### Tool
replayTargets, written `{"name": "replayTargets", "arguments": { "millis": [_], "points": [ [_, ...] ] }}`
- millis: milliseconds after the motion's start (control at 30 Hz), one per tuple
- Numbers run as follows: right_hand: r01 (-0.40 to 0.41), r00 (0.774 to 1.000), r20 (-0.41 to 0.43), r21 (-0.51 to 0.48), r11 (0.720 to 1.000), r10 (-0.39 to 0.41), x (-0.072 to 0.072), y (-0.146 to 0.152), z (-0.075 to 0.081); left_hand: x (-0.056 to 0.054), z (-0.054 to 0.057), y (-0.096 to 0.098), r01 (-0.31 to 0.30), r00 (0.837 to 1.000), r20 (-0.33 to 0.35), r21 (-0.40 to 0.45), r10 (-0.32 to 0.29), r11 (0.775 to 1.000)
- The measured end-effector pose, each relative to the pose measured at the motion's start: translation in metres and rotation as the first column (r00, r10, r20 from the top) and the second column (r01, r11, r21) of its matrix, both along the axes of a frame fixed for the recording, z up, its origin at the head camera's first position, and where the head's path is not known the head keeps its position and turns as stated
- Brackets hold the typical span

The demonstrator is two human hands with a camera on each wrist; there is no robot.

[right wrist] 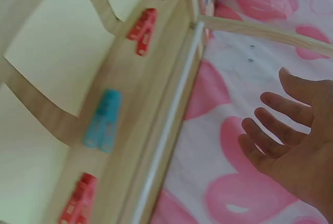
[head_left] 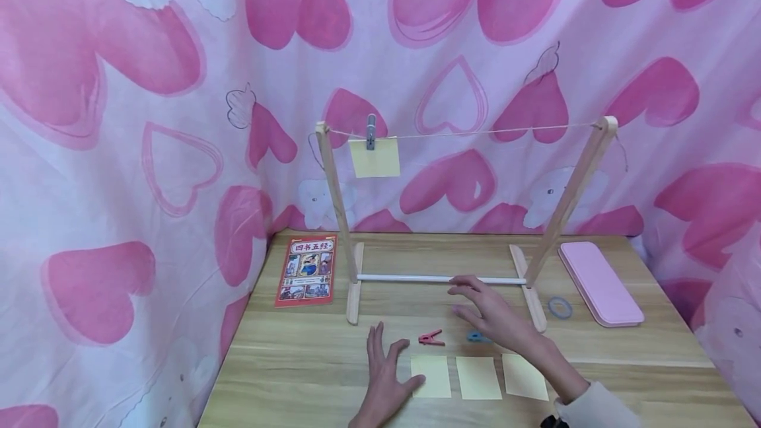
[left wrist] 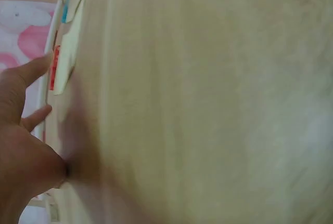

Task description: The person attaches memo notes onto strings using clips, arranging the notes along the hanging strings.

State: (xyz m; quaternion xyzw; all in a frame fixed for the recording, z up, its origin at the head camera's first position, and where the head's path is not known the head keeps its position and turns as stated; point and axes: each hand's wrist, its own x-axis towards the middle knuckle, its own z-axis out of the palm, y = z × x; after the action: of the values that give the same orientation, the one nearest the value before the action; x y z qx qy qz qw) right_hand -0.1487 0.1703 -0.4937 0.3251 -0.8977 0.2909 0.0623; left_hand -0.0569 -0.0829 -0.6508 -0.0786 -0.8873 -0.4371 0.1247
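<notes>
Head view: wood-look table [head_left: 285, 362] fills much of the bottom, with a wooden stand [head_left: 567, 200] just right of centre. Right hand [head_left: 487, 312] sits below centre, slightly right, fingers loosely bent and gripping nothing. Left hand [head_left: 385, 378], bottom centre, is spread and empty too, thumb over the leftmost of three yellow notes [head_left: 479, 378] lined up bottom right of centre; can't tell if it's touching. Smallest stuff: a red clothespin [head_left: 425, 339] and a blue clothespin [head_left: 477, 337], lower centre, just above the notes.

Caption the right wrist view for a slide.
Right hand holding nothing; blue clip lying between two red clips, beside pale yellow notes.
</notes>
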Motion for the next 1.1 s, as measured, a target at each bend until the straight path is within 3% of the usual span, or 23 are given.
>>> {"name": "replayTargets", "arguments": {
  "millis": [67,167,233,400,533,600,667,733,800,933,1100],
  "points": [
    [-0.007,1.000,-0.028,-0.005,1.000,0.007,0.000,-0.001,-0.011,0.000,-0.002,0.001,-0.008,1.000,0.017,-0.014,0.008,1.000],
    [-0.011,0.997,-0.082,0.015,1.000,0.012,0.001,-0.006,-0.030,-0.002,0.002,-0.002,0.021,0.993,0.112,0.007,-0.022,1.000],
    [0.008,0.994,-0.111,0.054,0.999,-0.002,0.002,-0.011,-0.043,-0.002,0.003,-0.003,0.032,0.990,0.138,0.011,-0.033,0.999],
    [0.023,0.995,-0.103,0.179,0.984,-0.004,0.003,-0.024,-0.071,-0.001,0.009,-0.006,0.055,0.988,0.143,0.043,-0.060,0.998],
    [0.010,0.995,-0.101,0.238,0.971,0.014,0.005,-0.026,-0.085,-0.001,0.015,-0.007,0.077,0.970,0.225,0.071,-0.091,0.995],
    [0.011,0.993,-0.119,0.247,0.969,0.019,0.007,-0.026,-0.092,0.000,0.013,-0.008,0.087,0.967,0.233,0.087,-0.105,0.992],
    [0.013,0.989,-0.145,0.249,0.968,0.024,0.008,-0.025,-0.098,0.001,0.009,-0.008,0.103,0.976,0.183,0.083,-0.117,0.991],
    [0.016,0.985,-0.168,0.245,0.970,0.026,0.009,-0.025,-0.104,0.001,0.003,-0.009,0.125,0.989,0.079,0.045,-0.129,0.991],
    [0.027,0.983,-0.184,0.240,0.970,0.018,0.009,-0.025,-0.109,0.000,-0.005,-0.009,0.140,0.988,-0.057,-0.010,-0.140,0.990],
    [0.053,0.979,-0.202,0.216,0.975,-0.008,0.008,-0.025,-0.114,-0.002,-0.018,-0.011,0.152,0.947,-0.272,-0.080,-0.168,0.985],
    [0.051,0.966,-0.257,0.154,0.987,-0.010,0.007,-0.024,-0.120,-0.005,-0.025,-0.013,0.202,0.901,-0.376,-0.079,-0.217,0.976]
  ]
}}
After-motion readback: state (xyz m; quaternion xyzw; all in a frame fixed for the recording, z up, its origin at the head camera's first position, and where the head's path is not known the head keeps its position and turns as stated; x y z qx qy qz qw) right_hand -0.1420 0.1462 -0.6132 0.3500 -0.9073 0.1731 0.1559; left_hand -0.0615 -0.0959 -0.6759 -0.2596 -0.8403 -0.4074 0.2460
